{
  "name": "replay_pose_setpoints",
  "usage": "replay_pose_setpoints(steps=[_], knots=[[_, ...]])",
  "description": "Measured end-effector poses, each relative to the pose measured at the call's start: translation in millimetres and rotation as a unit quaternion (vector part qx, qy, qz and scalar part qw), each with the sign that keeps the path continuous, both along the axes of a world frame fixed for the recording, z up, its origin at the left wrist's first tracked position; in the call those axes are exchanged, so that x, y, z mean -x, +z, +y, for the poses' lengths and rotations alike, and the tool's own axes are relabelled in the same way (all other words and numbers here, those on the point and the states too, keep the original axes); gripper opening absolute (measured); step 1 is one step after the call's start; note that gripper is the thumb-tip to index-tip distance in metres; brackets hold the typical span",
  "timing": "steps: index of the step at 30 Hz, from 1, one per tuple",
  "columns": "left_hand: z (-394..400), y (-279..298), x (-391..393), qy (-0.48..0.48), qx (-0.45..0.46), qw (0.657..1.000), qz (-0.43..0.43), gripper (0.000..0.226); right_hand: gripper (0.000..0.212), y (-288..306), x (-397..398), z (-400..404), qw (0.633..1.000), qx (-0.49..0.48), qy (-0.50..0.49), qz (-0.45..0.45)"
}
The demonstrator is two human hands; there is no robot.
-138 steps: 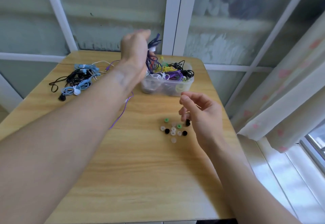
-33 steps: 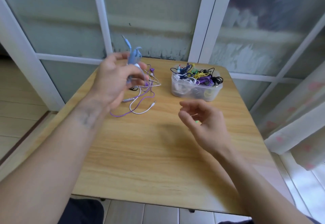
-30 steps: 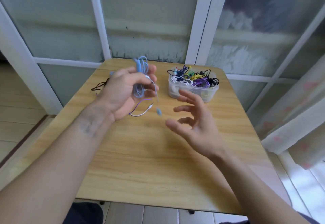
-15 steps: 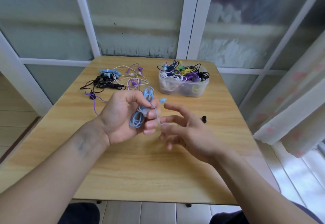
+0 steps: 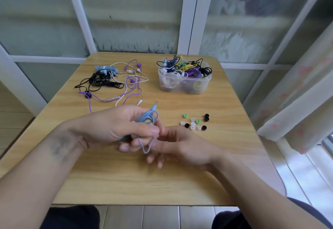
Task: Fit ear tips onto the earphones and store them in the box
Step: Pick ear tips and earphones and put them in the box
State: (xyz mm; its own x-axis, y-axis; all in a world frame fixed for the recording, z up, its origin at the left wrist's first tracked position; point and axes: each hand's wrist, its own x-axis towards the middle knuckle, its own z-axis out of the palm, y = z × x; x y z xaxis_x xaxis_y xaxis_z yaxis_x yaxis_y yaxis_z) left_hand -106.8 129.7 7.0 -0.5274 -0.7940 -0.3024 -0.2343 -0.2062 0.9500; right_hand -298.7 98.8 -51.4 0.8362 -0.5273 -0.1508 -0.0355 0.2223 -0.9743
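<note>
Your left hand (image 5: 115,129) grips a bunched light-blue earphone cable (image 5: 146,119), its plug pointing to 12 o'clock; your right hand (image 5: 180,146) pinches a loop hanging from it. Loose ear tips (image 5: 193,122) lie at 2 o'clock, the clear box (image 5: 183,83) at 1 o'clock.

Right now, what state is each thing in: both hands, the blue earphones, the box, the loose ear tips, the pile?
left hand: grips the coiled blue earphones
right hand: fingers at the blue cord, grip unclear
blue earphones: bunched, plug sticking up
box: lidless, heaped with earphones
ear tips: loose on table
earphone pile: tangled on table
</note>
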Motion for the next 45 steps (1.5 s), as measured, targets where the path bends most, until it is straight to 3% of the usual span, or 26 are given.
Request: replay_pose_setpoints(steps=[3,6,8,12,16,20,25,28,31,37,45], knots=[[-6.7,-2.9,-5.4,0.079,0.041,0.992,-0.085,0.014,0.013,1.6,7.5,-4.1,0.991,0.081,-0.083,0.065],[-8.8,-15.9,-5.8,0.089,0.06,0.983,-0.146,0.025,0.018,0.5,20.5,-8.7,0.971,0.158,-0.127,0.125],[-8.6,-25.6,2.6,0.094,0.065,0.986,-0.124,0.027,0.013,3.1,26.5,-8.4,0.968,0.163,-0.126,0.141],[-12.6,-40.7,21.1,0.193,0.032,0.98,-0.028,0.038,0.025,7.0,35.4,-9.7,0.978,0.063,-0.18,0.086],[-14.0,-40.6,26.9,0.215,-0.044,0.973,0.064,0.046,0.006,7.6,46.8,-13.4,0.953,0.164,-0.233,0.106],[-10.2,-42.5,39.5,0.185,-0.017,0.982,0.021,0.044,0.012,10.9,44.5,-7.9,0.947,0.201,-0.216,0.129],[-9.6,-44.6,45.6,0.214,-0.001,0.975,-0.065,0.031,0.02,10.1,42.8,-8.7,0.92,0.256,-0.245,0.168],[-12.9,-43.9,40.6,0.21,0.011,0.976,-0.063,0.037,0.014,16.4,48.1,-10.3,0.953,0.186,-0.195,0.137],[-15.2,-47.7,39.6,0.25,0.039,0.966,-0.059,0.026,0.012,20.7,50.8,-9.6,0.977,0.094,-0.174,0.076],[-12.0,-51.1,45.3,0.238,0.135,0.958,-0.082,0.004,0.031,21.2,48.0,-11.5,0.961,0.054,-0.262,0.065],[-10.5,-52.3,50.2,0.248,0.196,0.941,-0.117,0.015,0.019,13.5,47.8,-14.7,0.948,0.047,-0.311,0.05]])
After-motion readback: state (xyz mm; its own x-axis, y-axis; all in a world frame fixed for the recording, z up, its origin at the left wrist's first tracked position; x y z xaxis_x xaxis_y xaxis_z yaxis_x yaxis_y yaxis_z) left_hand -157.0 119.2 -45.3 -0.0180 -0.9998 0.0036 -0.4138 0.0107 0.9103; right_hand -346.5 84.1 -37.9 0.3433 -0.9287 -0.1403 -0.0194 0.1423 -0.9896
